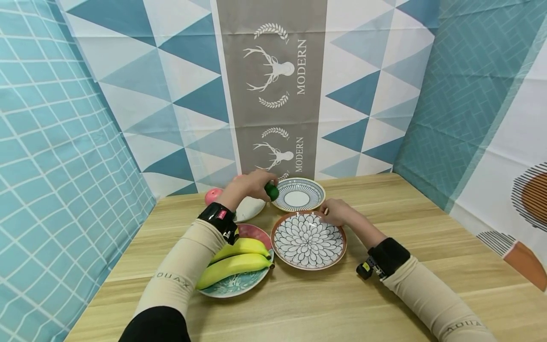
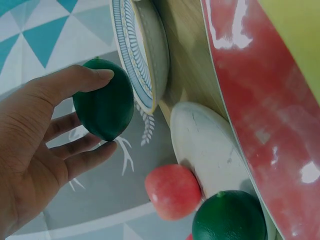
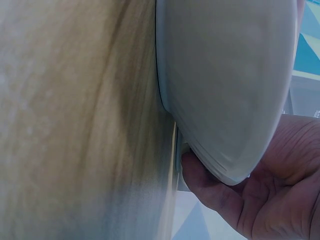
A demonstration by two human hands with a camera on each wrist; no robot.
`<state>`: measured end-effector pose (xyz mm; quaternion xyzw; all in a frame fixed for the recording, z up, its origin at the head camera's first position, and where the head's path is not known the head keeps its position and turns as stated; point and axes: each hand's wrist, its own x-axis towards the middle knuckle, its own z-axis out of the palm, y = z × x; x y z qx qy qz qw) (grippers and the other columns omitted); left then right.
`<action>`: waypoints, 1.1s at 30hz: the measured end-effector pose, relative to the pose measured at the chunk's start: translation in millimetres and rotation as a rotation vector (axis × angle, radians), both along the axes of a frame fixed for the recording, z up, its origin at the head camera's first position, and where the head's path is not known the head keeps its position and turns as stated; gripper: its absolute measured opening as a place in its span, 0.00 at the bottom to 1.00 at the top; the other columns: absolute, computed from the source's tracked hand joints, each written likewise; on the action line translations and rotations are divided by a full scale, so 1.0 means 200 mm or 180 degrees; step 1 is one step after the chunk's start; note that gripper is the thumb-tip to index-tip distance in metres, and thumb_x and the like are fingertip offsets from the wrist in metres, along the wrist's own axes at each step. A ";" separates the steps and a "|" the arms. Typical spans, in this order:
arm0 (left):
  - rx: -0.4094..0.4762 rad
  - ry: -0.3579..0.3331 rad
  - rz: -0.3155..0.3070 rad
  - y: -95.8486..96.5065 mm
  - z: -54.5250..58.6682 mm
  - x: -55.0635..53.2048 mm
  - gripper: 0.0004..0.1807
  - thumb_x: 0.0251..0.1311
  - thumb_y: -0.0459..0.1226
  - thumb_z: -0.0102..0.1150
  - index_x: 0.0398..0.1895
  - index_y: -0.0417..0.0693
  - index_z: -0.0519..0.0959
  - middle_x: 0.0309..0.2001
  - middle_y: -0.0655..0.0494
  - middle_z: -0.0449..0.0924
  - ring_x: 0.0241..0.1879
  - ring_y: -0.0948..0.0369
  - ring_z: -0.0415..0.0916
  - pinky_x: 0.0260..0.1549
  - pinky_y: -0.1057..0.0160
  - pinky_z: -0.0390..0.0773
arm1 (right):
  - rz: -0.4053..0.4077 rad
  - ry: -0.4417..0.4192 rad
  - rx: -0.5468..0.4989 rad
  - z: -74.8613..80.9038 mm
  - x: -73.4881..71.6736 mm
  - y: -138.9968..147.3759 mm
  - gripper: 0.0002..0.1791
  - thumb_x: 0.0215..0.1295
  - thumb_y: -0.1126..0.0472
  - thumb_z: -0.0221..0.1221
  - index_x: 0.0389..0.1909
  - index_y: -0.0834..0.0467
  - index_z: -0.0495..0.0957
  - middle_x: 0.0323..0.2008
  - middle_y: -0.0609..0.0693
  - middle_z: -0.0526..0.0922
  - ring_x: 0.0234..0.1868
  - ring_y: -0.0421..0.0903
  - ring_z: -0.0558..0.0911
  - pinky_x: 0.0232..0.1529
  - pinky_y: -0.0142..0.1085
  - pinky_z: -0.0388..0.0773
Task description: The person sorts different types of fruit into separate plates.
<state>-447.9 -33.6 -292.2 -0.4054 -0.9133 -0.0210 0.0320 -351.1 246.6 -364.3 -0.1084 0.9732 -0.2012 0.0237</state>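
Note:
My left hand (image 1: 255,184) pinches a dark green lime (image 1: 271,191) between thumb and fingers, up beside the striped plate (image 1: 297,194). The left wrist view shows the thumb across the top of the lime (image 2: 104,102) and fingertips beneath it. A second green lime (image 2: 230,217) and a pinkish-red apple (image 2: 172,191) lie at a white plate (image 1: 251,208) below this hand. On the right, my right hand (image 1: 335,212) grips the far right rim of the brown-edged flower plate (image 1: 308,242). Its thumb (image 3: 202,182) goes under the plate's edge in the right wrist view.
Two yellow bananas (image 1: 239,266) lie on a red and green plate (image 1: 245,287) at the front left, under the left forearm. All the plates stand close together on a wooden table (image 1: 384,304). Patterned cloth walls (image 1: 171,95) rise at the back and sides.

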 end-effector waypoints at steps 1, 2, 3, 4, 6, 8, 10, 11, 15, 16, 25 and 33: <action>-0.0009 0.0029 -0.0058 0.01 0.00 0.00 0.26 0.44 0.42 0.76 0.49 0.53 0.78 0.44 0.54 0.76 0.43 0.56 0.70 0.43 0.59 0.73 | -0.0006 0.0008 0.0004 0.00 0.00 0.00 0.05 0.64 0.60 0.65 0.36 0.57 0.81 0.37 0.54 0.82 0.35 0.48 0.78 0.28 0.35 0.75; -0.0023 0.0057 -0.0112 0.01 0.00 0.01 0.26 0.44 0.42 0.76 0.49 0.53 0.78 0.44 0.54 0.76 0.44 0.57 0.70 0.43 0.59 0.73 | -0.0006 0.0012 0.0007 0.00 0.00 0.00 0.05 0.64 0.60 0.65 0.36 0.57 0.81 0.37 0.53 0.81 0.35 0.48 0.78 0.28 0.35 0.75; -0.0027 0.0072 -0.0151 0.02 0.00 0.01 0.26 0.44 0.42 0.76 0.49 0.53 0.78 0.44 0.54 0.76 0.44 0.57 0.70 0.43 0.59 0.73 | -0.0005 0.0016 0.0007 0.00 0.00 0.00 0.05 0.64 0.60 0.65 0.36 0.57 0.81 0.37 0.53 0.81 0.35 0.48 0.77 0.27 0.35 0.75; -0.0034 0.0090 -0.0187 0.03 0.00 0.02 0.26 0.44 0.42 0.76 0.49 0.53 0.78 0.44 0.54 0.75 0.44 0.57 0.70 0.43 0.60 0.73 | -0.0007 0.0017 0.0008 0.00 0.00 0.00 0.05 0.64 0.60 0.65 0.36 0.57 0.81 0.36 0.53 0.81 0.34 0.48 0.77 0.27 0.35 0.75; -0.0050 0.0097 -0.0249 0.04 0.01 0.03 0.26 0.44 0.42 0.76 0.49 0.53 0.78 0.45 0.53 0.74 0.43 0.57 0.70 0.43 0.60 0.73 | -0.0002 0.0023 0.0000 0.00 0.00 0.00 0.05 0.64 0.60 0.65 0.36 0.57 0.81 0.36 0.53 0.81 0.34 0.48 0.77 0.27 0.35 0.74; -0.0075 0.0115 -0.0294 0.06 0.01 0.05 0.26 0.45 0.42 0.75 0.50 0.54 0.78 0.46 0.53 0.73 0.44 0.57 0.70 0.42 0.61 0.73 | 0.0003 0.0021 -0.0007 0.00 0.00 0.00 0.05 0.63 0.60 0.65 0.36 0.57 0.81 0.35 0.53 0.81 0.33 0.48 0.77 0.26 0.35 0.74; -0.0074 0.0107 -0.0350 0.09 0.02 0.08 0.26 0.45 0.42 0.75 0.50 0.55 0.78 0.47 0.53 0.72 0.44 0.57 0.70 0.43 0.60 0.73 | 0.0000 0.0026 0.0002 0.00 0.00 0.00 0.05 0.63 0.60 0.65 0.36 0.57 0.81 0.35 0.53 0.81 0.33 0.48 0.77 0.26 0.35 0.74; -0.0071 0.0102 -0.0382 0.10 0.03 0.09 0.27 0.45 0.42 0.76 0.50 0.55 0.78 0.47 0.53 0.72 0.45 0.57 0.70 0.44 0.60 0.73 | 0.0004 0.0033 0.0012 0.00 0.00 0.00 0.05 0.63 0.60 0.65 0.36 0.57 0.81 0.35 0.53 0.81 0.33 0.48 0.77 0.27 0.35 0.74; -0.0071 0.0059 -0.0499 0.15 0.05 0.15 0.27 0.44 0.42 0.76 0.50 0.56 0.78 0.48 0.54 0.71 0.46 0.57 0.70 0.45 0.60 0.74 | 0.0001 0.0009 0.0014 -0.01 -0.01 0.00 0.05 0.64 0.59 0.65 0.36 0.56 0.81 0.35 0.52 0.81 0.33 0.48 0.77 0.26 0.35 0.73; -0.0080 0.0062 -0.0535 0.17 0.06 0.17 0.26 0.44 0.42 0.76 0.50 0.56 0.78 0.48 0.54 0.71 0.46 0.57 0.70 0.45 0.60 0.74 | -0.0005 -0.0002 0.0011 0.00 -0.01 0.00 0.05 0.64 0.59 0.65 0.36 0.56 0.81 0.35 0.52 0.81 0.32 0.47 0.77 0.26 0.34 0.73; -0.0159 -0.0024 -0.0711 0.28 0.09 0.32 0.27 0.46 0.42 0.76 0.52 0.59 0.77 0.49 0.56 0.70 0.47 0.59 0.69 0.44 0.64 0.74 | 0.0028 -0.0064 0.0014 0.00 -0.01 0.00 0.04 0.64 0.60 0.65 0.36 0.56 0.81 0.34 0.51 0.81 0.33 0.47 0.77 0.27 0.34 0.73; -0.0175 0.0032 -0.1109 0.34 0.09 0.42 0.27 0.48 0.44 0.74 0.54 0.58 0.77 0.51 0.56 0.72 0.48 0.62 0.70 0.48 0.65 0.73 | 0.0124 -0.0019 0.0044 0.00 -0.01 0.01 0.05 0.64 0.59 0.65 0.35 0.57 0.81 0.33 0.51 0.80 0.31 0.47 0.77 0.28 0.35 0.73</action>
